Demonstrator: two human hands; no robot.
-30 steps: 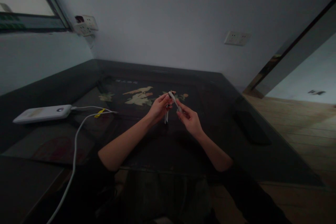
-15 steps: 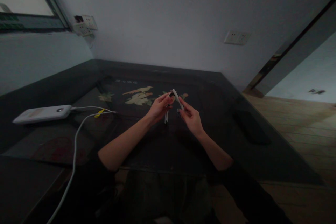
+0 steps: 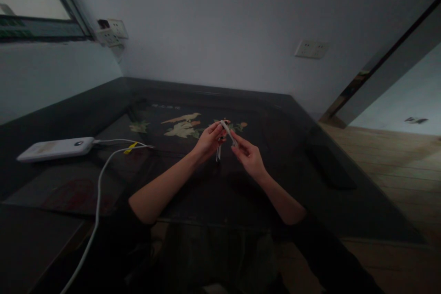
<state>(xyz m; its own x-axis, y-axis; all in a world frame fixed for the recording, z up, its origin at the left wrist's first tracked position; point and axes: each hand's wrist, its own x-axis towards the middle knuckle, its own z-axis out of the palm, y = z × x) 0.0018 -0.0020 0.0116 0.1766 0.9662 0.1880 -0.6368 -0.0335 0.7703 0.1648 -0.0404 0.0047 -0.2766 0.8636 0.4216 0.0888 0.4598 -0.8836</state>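
Head view: left hand (image 3: 208, 140) & right hand (image 3: 248, 156) both pinch a short white strip (image 3: 227, 131) just above the dark surface (image 3: 193, 193), mid-scene; a loop end hangs under the left grip. Looks partway, handling not finished. Strip's long axis runs far-left to near-right, tilted down toward the right hand

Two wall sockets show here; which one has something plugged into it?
The corner socket beside the window, left of the hands: a dark plug sits in its top. The socket on the back wall is bare.

Dim room: dark table (image 3: 86, 115), grey wall (image 3: 220, 18), wooden floor (image 3: 396, 170).
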